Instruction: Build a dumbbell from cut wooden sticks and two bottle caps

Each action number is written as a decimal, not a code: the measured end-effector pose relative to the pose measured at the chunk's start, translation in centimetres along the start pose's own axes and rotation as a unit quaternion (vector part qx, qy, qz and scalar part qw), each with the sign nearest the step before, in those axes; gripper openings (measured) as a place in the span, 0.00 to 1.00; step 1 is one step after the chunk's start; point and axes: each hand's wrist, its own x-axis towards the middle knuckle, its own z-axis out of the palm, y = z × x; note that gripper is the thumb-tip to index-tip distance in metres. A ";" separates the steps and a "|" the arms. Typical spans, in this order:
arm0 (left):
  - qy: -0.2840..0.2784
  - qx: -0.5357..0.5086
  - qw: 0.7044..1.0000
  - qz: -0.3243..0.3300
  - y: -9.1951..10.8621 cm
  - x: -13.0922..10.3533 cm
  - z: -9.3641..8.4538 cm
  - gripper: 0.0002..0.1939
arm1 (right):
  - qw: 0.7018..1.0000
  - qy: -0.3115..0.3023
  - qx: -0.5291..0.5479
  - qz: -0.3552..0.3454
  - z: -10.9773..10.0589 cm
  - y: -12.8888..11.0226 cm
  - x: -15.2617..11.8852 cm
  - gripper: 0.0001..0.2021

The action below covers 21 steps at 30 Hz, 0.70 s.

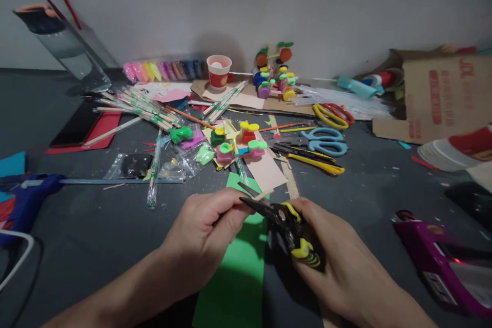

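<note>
My left hand [213,228] is closed in a pinch on the end of a short pale wooden stick [263,195]. Wrapped round yellow-and-black handles, my right hand [338,251] grips a pair of snips [279,218]. The blades of the snips are spread apart and point left, with the stick lying between them close to my left fingertips. Under both hands lies a strip of green paper [242,271]. Just beyond stands a small model of coloured clay wheels and sticks [240,146].
Blue scissors [326,141] and a yellow cutter knife [317,161] lie beyond my right hand. Wrapped chopsticks [142,107] are piled back left. A paper cup [219,73] stands behind. A blue glue gun [31,200] is left, a purple device [442,261] right.
</note>
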 end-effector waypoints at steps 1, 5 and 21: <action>-0.003 0.001 1.000 0.005 -0.1 0.0 0.0 0.13 | 1.000 0.000 0.000 0.002 0.0 0.0 0.0 0.10; -0.021 -0.046 0.999 -0.008 -0.3 0.0 -0.2 0.12 | 1.000 -0.005 0.005 0.003 0.0 0.0 0.1 0.09; -0.078 -0.182 0.975 -0.103 -1.3 0.1 -0.1 0.14 | 0.999 0.017 -0.019 -0.023 0.3 0.4 -0.5 0.09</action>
